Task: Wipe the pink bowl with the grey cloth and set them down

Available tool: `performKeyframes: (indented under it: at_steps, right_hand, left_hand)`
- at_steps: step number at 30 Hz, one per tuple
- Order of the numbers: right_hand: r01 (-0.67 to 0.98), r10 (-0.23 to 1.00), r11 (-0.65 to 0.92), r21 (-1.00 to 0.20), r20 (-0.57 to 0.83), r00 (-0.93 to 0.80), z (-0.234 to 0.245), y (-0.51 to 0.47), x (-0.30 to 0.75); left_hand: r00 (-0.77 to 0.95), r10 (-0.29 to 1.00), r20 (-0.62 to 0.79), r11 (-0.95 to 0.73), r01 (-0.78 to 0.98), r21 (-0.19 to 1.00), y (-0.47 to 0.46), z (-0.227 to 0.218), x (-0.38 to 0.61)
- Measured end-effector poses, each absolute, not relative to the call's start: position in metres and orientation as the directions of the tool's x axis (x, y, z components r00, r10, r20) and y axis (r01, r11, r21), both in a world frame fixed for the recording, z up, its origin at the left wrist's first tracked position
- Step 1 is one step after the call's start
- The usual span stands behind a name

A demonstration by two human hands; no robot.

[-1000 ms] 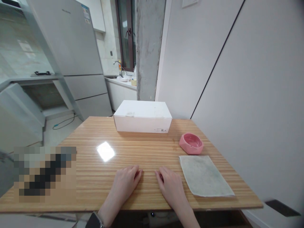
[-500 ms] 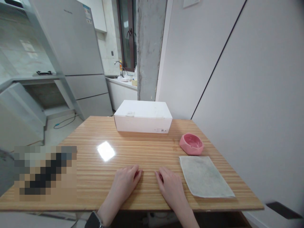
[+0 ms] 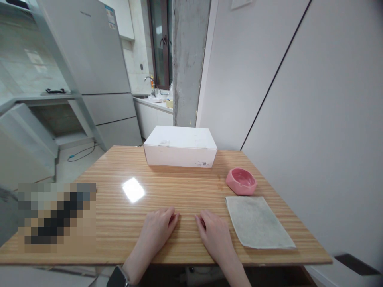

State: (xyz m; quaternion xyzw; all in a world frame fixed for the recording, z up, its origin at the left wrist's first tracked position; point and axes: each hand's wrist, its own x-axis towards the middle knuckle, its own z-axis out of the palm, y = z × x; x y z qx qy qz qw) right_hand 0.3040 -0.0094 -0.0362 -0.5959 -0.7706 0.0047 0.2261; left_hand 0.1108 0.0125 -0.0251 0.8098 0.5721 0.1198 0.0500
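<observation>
My left hand (image 3: 160, 224) rests on the wooden table, its fingers curled under into a loose fist with no object showing in it. A short gap away, my right hand (image 3: 213, 228) lies in the same way, closed and apparently holding nothing. Just right of it a folded grey-green cloth (image 3: 259, 223) is spread flat, not touched by the hand. Behind the cloth stands a pink ashtray (image 3: 241, 181) with angled sides. Faint brown smears (image 3: 220, 182) mark the tabletop to the left of the ashtray.
A closed white box (image 3: 181, 155) sits at the table's (image 3: 113, 227) far edge. A pixelated patch hides the table's left side. The wall (image 3: 299, 139) runs along the right edge. Beyond the table are a fridge (image 3: 98, 59) and a sink counter (image 3: 155, 113).
</observation>
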Motion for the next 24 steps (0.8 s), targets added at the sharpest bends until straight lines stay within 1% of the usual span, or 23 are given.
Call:
performKeyframes:
  at_steps: [8, 24]
  right_hand:
    - [0.912, 0.936, 0.272, -0.306, 0.306, -0.176, -0.0381, -0.0094, 0.3046]
    - [0.919, 0.94, 0.261, -0.296, 0.293, -0.173, -0.0378, -0.0099, 0.3042]
  left_hand:
    - [0.311, 0.939, 0.145, -0.337, 0.917, 0.215, 0.0136, -0.0257, 0.1113]
    - [0.316, 0.94, 0.13, -0.337, 0.918, 0.21, 0.0137, -0.0248, 0.1108]
